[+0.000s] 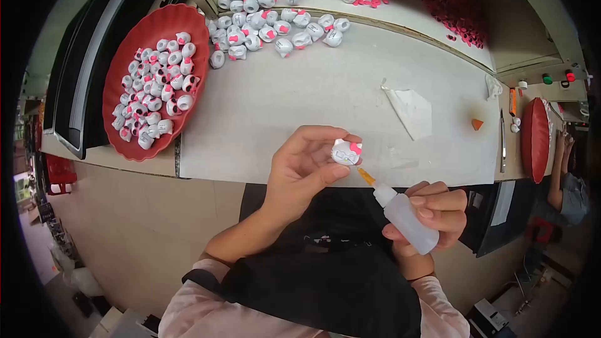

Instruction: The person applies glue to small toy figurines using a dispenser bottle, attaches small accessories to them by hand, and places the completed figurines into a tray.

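The left hand [303, 169] pinches a small white figure [346, 151] with a pink bow between thumb and fingertips, holding it up just above the near edge of the white table [300, 100]. The right hand [432, 213] is wrapped around a small translucent bottle [408, 219], fingers curled over it and thumb underneath, lower and to the right of the left hand. The bottle tilts up and to the left, and its orange nozzle [365, 176] points at the underside of the figure, its tip just beside it; whether they touch I cannot tell. Both hands sit over the person's dark lap, in front of the table. On the table's left end lies a red tray [125, 56] filled with more white and pink figures, and a loose heap [275, 25] of the same figures lies at the far side. A crumpled scrap of paper [410, 109] rests to the right of centre, with a small orange piece [477, 124] beyond it. Another red tray [535, 141] stands at the far right edge.
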